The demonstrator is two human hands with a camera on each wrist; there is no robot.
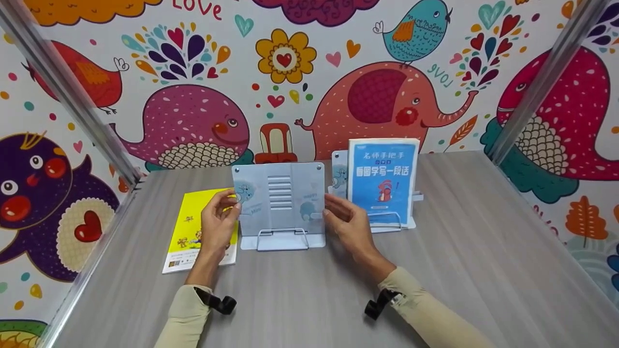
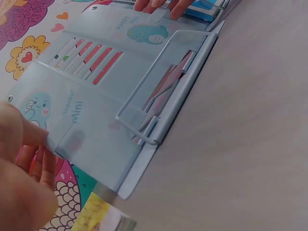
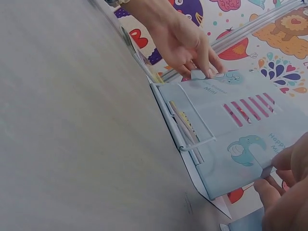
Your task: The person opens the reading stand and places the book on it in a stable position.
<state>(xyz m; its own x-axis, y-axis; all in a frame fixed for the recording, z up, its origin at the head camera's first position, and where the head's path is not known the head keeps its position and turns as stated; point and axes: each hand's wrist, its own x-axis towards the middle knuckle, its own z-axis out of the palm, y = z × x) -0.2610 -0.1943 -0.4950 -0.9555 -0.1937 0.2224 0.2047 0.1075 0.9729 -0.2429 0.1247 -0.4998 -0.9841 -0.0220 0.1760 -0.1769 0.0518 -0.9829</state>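
Note:
A pale blue metal book stand point(image 1: 254, 220) with dinosaur prints and a slotted middle stands upright on the table, its wire page holder point(image 1: 283, 231) across the bottom ledge. My left hand point(image 1: 218, 224) pinches the small tab on its left edge, thumb point(image 2: 31, 132) in front and the other fingers behind. On the opposite edge, my right hand point(image 1: 352, 229) pinches the matching tab between thumb point(image 3: 284, 161) and fingers. The stand holds no book.
Left of the stand lies a yellow book point(image 1: 186, 224), partly covered by my left hand. At the right, a blue book point(image 1: 384, 193) leans on a second book stand point(image 1: 340, 166). Behind the grey wood-grain table point(image 1: 290, 299) rises a wall point(image 1: 333, 43) printed with cartoon animals.

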